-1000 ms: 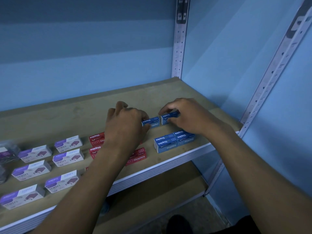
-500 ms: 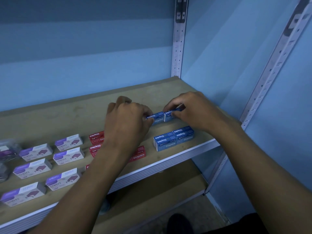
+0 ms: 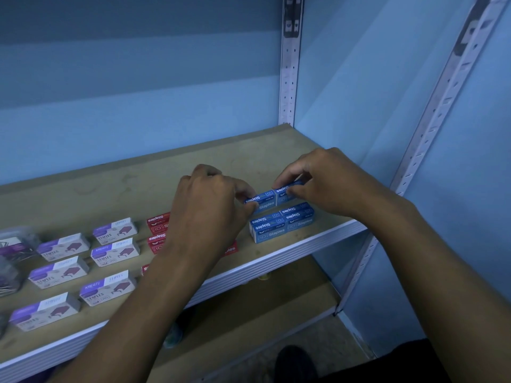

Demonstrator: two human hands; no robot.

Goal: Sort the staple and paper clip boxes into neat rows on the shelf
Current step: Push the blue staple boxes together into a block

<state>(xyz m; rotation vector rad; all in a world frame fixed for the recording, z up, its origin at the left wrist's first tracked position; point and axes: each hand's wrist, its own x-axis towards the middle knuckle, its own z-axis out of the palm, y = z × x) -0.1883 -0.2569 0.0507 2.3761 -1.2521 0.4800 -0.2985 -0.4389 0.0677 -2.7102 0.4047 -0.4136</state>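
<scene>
Clips: clear paper clip boxes (image 3: pixel 12 255) sit at the far left edge of the frame, blurred — whether they are lined up cannot be told.
Purple boxes: purple staple boxes (image 3: pixel 114 252) lie in two tidy columns at lower left; this group looks done.
Red boxes: red staple boxes (image 3: pixel 158 222) stand left of centre, partly hidden behind the left arm, so their order is unclear.
Left hand (image 3: pixel 210 205): fingers curled, pinching the left blue box (image 3: pixel 260 201) at frame centre.
Right hand (image 3: pixel 329 186): pinching the right blue box (image 3: pixel 289 190), which touches the left one end to end.
Front blue row: front blue boxes (image 3: pixel 282 223) already sit together near the shelf (image 3: pixel 290 250) edge, right of centre.
Left to do: probably settling this back pair square behind the front row.
</scene>
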